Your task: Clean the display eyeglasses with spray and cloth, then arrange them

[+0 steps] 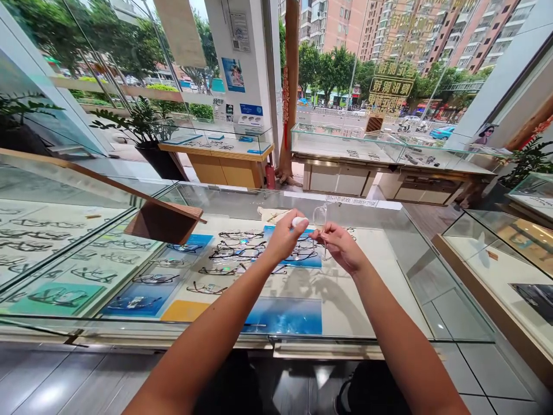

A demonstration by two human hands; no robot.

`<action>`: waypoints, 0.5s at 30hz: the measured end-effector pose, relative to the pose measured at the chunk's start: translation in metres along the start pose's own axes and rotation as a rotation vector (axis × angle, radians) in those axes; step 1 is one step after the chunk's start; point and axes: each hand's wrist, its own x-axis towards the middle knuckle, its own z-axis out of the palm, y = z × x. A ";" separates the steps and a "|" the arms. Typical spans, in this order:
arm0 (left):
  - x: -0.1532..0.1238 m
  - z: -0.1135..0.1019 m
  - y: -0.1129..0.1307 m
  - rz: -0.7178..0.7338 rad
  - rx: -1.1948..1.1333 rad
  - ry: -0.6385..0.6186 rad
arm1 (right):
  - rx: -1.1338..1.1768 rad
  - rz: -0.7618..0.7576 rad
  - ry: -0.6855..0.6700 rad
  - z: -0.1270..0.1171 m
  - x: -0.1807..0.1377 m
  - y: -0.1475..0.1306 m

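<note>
My left hand [283,236] is closed round a small white rounded thing [299,221]. Only its end shows by the thumb, so its kind is unclear. My right hand [345,249] pinches a pair of clear-framed eyeglasses [320,215], held upright over the glass display case [367,328]. One lens rises above the fingers, and a thin temple seems to hang below them. The fingertips of both hands are close together. Beneath them, inside the case, several dark-rimmed glasses [237,252] lie in rows, some on a blue card [285,316].
A brown wooden stand [162,222] rests on the glass at left. More display cases stand at right [496,259] and along the window [345,147]. A potted plant [151,150], a wooden post [290,86] and a red fire extinguisher [270,176] are beyond the counter.
</note>
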 end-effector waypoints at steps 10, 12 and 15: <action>-0.002 0.001 0.008 0.033 0.053 0.002 | -0.019 0.024 -0.042 0.002 0.000 0.004; -0.002 0.001 0.008 0.051 0.058 -0.016 | 0.010 0.017 -0.038 0.000 0.001 0.004; -0.003 0.001 0.010 0.071 0.101 -0.054 | 0.074 -0.005 0.008 -0.003 0.003 0.003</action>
